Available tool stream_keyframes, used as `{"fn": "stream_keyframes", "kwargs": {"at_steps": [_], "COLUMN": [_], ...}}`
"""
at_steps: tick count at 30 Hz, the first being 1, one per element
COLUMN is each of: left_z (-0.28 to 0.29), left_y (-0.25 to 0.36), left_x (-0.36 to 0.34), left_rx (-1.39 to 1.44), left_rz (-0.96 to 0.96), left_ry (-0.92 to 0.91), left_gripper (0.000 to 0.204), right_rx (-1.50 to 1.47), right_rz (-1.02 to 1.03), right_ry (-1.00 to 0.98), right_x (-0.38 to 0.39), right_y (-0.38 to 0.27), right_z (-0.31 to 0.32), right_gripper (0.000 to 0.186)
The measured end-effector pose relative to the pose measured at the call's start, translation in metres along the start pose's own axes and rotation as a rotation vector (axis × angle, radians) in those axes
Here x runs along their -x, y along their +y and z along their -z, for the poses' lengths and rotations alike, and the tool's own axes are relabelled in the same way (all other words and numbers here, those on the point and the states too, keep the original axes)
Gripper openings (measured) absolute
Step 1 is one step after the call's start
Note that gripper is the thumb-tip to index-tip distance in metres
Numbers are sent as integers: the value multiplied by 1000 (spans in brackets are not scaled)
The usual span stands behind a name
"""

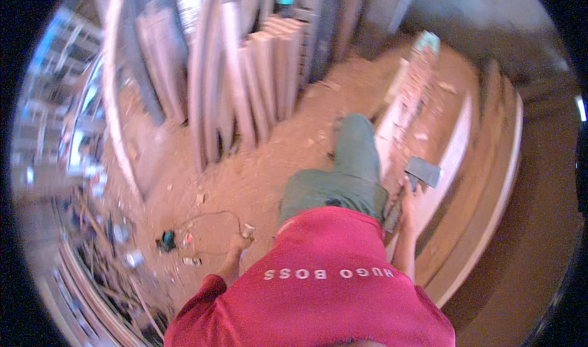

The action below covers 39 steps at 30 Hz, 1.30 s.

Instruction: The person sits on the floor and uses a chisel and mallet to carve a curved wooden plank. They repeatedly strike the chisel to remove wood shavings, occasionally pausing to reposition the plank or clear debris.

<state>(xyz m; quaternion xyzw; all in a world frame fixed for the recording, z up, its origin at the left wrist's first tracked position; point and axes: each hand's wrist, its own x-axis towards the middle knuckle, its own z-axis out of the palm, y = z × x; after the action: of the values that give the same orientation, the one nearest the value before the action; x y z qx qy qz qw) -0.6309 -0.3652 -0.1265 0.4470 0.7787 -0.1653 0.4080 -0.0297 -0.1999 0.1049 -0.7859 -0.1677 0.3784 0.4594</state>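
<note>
My left hand (240,243) is out to the left, low over the brown floor. Its fingers are closed on a small pale object (247,231); a thin dark cord (208,213) loops from beside it toward a dark green item (166,241) on the ground. On the other side, my right hand (411,201) is wrapped round the handle of a tool with a flat grey rectangular head (424,171). That head is over the pale long boards beside my leg. Blur hides the exact kind of both held things.
Curved and straight planks (208,84) lean upright at the back. A shavings-covered timber (416,78) runs away beyond my knee, with a long board (490,206) at the right. Wood scraps (101,243) and a white container (133,259) lie at the left.
</note>
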Motion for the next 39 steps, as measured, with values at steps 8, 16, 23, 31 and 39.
{"fn": "stream_keyframes", "kwargs": {"at_steps": [8,16,23,31,39], "left_z": [-46,5,-10,-46,-105], "left_y": [2,90,134,154,57], "left_x": [47,157,249,293,322], "left_rx": [339,637,900,1115,1314], "left_rz": [-10,596,1084,1578,1869], "left_ry": [123,170,602,809,862], "left_gripper": [49,49,42,40,60], "right_rx": [0,364,522,836,1079], "right_rz": [125,174,108,344,396], "right_ry": [-317,-758,-1228,-1648,-1786], "right_x": [-14,-34,-23,-1,121], "right_y": [-66,-128,-143,-104,-49], "right_z": [-87,-206,-336,-429,-484], "right_gripper": [21,25,27,22,26]}}
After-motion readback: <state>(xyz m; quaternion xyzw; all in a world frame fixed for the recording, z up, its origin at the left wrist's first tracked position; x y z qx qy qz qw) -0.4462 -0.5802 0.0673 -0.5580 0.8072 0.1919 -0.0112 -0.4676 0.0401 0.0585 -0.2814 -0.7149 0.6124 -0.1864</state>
